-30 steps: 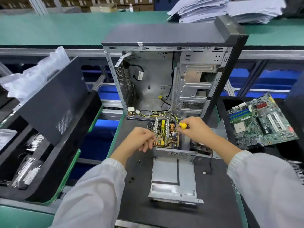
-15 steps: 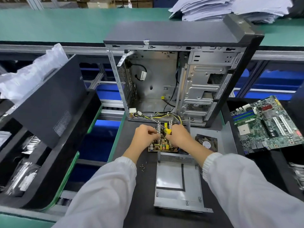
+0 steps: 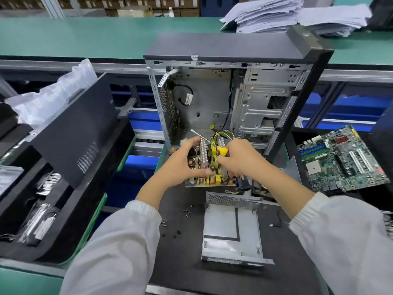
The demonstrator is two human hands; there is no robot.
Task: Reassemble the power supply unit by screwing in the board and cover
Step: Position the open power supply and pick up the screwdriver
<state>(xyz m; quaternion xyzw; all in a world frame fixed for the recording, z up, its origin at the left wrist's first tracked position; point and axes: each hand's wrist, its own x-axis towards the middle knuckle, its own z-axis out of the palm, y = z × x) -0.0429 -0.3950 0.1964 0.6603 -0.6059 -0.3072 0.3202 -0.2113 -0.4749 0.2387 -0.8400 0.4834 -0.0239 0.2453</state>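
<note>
From the head camera we look down on a dark work mat (image 3: 174, 262) between two white sleeves. Just above centre, both hands meet over the power supply board (image 3: 209, 177), a tan circuit board crowded with yellow and silver parts, which seems raised off the mat and tilted toward us.

Our left hand (image 3: 180, 165), coming in from 7 o'clock, grasps the board's left edge, fingers curled over the far side and thumb pressed on the near face. Our right hand (image 3: 238, 160), coming in from 4 o'clock, is curled around a yellow-handled screwdriver (image 3: 214, 144) and also touches the board; the metal shaft points up toward 11 o'clock.

Directly below the board, toward 6 o'clock, the grey metal cover (image 3: 229, 228) of the supply lies open-side up on the mat. A few small loose screws (image 3: 187, 210) lie just left of it.

Behind the hands, at 12 o'clock, stands an open computer case (image 3: 234, 92), with yellow wires running from it to the board. At 3 o'clock a green motherboard (image 3: 344, 160) rests in a dark tray. At 9 o'clock a black side panel (image 3: 70, 133) leans on a tray, with plastic bags (image 3: 53, 99) behind it. A stack of papers (image 3: 287, 15) sits at 1 o'clock.
</note>
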